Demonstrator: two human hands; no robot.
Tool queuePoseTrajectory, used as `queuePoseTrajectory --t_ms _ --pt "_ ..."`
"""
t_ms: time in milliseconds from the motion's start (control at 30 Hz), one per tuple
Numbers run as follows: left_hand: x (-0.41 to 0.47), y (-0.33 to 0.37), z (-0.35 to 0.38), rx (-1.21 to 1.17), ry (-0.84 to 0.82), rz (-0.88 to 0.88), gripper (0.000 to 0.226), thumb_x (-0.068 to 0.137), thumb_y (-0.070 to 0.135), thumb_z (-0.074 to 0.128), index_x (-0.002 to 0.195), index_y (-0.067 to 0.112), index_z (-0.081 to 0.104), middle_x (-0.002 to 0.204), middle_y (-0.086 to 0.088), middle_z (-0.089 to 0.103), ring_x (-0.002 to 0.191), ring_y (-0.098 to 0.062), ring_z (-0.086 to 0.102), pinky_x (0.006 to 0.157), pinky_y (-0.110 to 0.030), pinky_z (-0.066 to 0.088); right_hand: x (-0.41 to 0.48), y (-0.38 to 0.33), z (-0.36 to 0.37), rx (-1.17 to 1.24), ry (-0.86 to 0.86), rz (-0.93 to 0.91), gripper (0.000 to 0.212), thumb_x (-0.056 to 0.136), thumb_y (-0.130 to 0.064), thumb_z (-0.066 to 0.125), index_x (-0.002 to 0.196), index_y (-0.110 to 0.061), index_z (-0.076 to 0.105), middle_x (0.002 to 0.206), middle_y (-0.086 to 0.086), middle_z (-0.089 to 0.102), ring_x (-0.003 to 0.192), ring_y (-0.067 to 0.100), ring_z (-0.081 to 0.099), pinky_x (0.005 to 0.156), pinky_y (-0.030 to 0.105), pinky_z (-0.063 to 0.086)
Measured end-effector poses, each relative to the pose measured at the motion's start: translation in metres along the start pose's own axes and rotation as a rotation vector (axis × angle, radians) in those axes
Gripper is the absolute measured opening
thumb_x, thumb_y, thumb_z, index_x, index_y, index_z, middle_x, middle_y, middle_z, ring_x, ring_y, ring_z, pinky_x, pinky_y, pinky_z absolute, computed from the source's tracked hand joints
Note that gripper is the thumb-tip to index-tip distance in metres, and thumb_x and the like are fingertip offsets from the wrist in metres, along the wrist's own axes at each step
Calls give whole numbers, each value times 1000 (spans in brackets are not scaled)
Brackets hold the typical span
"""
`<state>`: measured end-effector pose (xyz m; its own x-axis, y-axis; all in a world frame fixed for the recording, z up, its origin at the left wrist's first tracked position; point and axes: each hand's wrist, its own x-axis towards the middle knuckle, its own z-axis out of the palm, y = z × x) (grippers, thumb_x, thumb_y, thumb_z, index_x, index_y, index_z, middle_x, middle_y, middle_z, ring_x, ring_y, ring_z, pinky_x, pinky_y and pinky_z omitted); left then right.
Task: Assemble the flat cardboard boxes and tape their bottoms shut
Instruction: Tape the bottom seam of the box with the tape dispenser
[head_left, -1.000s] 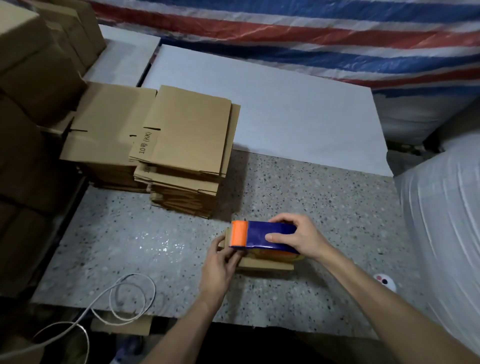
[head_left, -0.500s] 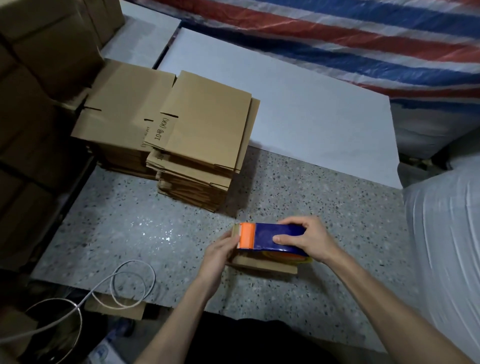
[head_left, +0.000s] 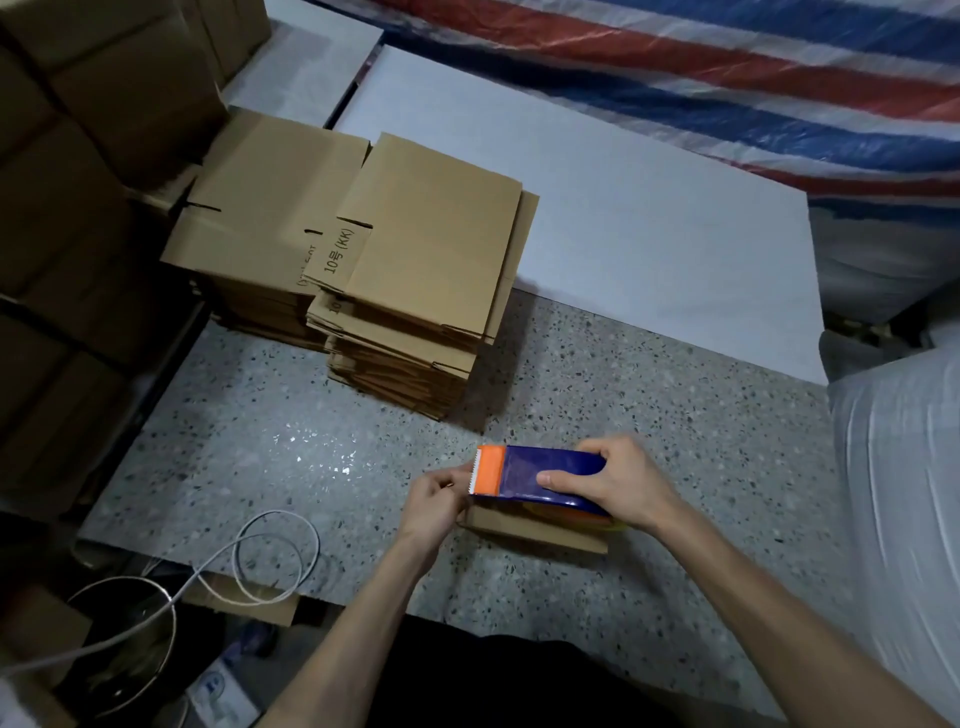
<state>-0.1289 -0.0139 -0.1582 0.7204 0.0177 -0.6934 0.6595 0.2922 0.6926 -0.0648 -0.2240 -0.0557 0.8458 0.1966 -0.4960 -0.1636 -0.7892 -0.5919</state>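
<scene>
A blue tape dispenser (head_left: 540, 475) with an orange toothed end sits on top of a small assembled cardboard box (head_left: 535, 530) on the speckled table (head_left: 291, 467). My right hand (head_left: 618, 480) grips the dispenser's blue body from the right. My left hand (head_left: 436, 501) is at the box's left end, below the orange blade, fingers curled against it; what the fingertips hold is hidden. Two stacks of flat cardboard boxes (head_left: 415, 275) stand at the back left of the table.
Tall piled brown cartons (head_left: 78, 156) wall off the left. A white board (head_left: 623, 234) lies behind the work spot, with a striped tarp (head_left: 727, 78) beyond. A white wrapped bundle (head_left: 904, 493) crowds the right. A white cable (head_left: 260, 561) loops over the front left edge.
The dispenser and both hands stay on the small box, with only slight shifts. The camera has tilted, so the whole scene sits lower in the frame.
</scene>
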Motion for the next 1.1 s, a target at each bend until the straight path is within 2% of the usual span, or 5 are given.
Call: queuePoseTrajectory --t_ms 200,533,700,867,1100 --pt "7 2 0 35 116 -39 24 89 -9 45 85 0 67 99 -11 75 99 -20 70 79 -30 58 -5 -14 6 -20 -20 66 50 67 -73 75 69 -23 72 62 -13 70 56 1 65 53 18 42" --pt "17 -30 18 -9 193 -140 15 91 -4 49 100 -3 61 110 -16 68 104 -30 67 91 -46 58 -17 0 -14 -74 38 192 45 61 -68 82 69 -23 75 60 -13 70 55 2 65 53 24 46" --pt "16 -42 12 -24 204 -165 13 97 -1 51 100 -6 63 106 -20 68 96 -29 68 73 -33 58 -31 20 -38 -83 47 202 47 61 -68 81 63 -22 74 57 -9 69 52 4 64 52 27 43" --pt "19 -53 22 96 185 -199 11 93 1 56 93 -2 67 102 -21 71 102 -33 66 98 -48 53 -33 28 -24 -178 16 196 43 66 -63 82 67 -23 66 60 -4 64 59 10 63 55 26 39" --pt "14 -63 36 346 36 -149 20 102 19 53 83 15 52 90 -3 62 79 -12 56 62 -18 43 -32 31 -15 -239 21 212 40 70 -60 81 75 -25 63 70 -7 66 68 11 64 61 28 48"
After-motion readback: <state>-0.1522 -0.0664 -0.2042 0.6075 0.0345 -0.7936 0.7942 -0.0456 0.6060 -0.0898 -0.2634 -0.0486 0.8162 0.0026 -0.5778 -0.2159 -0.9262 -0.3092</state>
